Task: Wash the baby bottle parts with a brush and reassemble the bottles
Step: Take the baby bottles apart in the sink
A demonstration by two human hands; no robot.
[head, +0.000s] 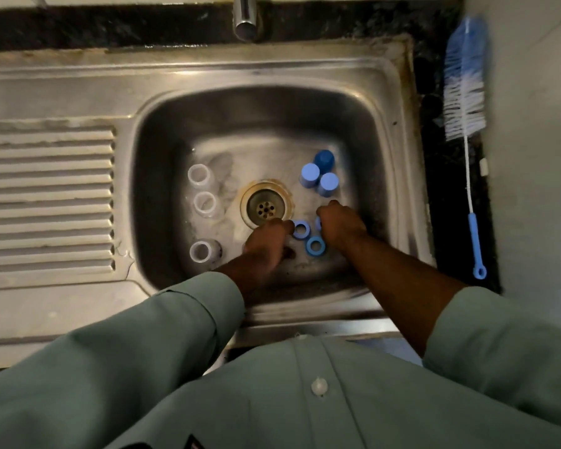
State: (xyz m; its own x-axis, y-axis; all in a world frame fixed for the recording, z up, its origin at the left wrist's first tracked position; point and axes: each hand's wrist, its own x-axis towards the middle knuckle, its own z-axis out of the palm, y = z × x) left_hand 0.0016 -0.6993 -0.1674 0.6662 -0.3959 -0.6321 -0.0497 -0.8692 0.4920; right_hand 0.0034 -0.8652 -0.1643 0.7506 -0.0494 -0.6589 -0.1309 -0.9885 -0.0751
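Reaching into the sink [399,131] at lower centre: left hand [266,244] and right hand [340,223] curled over blue rings [301,229], grip hidden, cannot tell. Brush [465,89] unused, far right. Risking small parts slipping toward the open drain [265,207].

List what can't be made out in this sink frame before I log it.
- Head view: what the left hand holds, if anything; its fingers are curled under.
- Head view: the third blue ring, mostly hidden by the right hand.
- Head view: the tap, cut off by the top edge.
- Head view: the teats, not visible anywhere.
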